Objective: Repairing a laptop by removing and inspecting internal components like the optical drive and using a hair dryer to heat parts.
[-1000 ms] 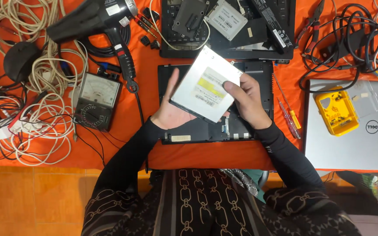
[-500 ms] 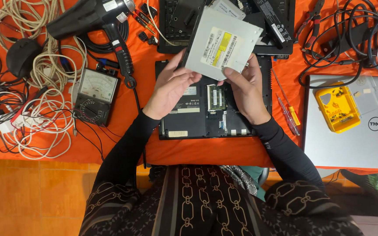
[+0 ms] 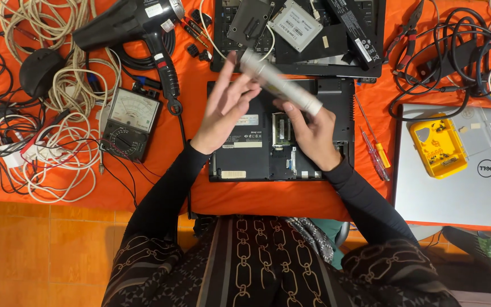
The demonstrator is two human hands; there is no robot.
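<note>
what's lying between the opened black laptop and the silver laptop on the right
In the head view, two screwdrivers lie on the orange cloth between the opened black laptop and the silver laptop.

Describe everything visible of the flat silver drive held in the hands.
The silver drive is a thin, metal-looking slab seen edge-on and motion-blurred, tilted from upper left to lower right above the opened black laptop. The right hand grips its lower end; the left hand, fingers spread, touches its upper end. Its broad faces are hidden.
</note>
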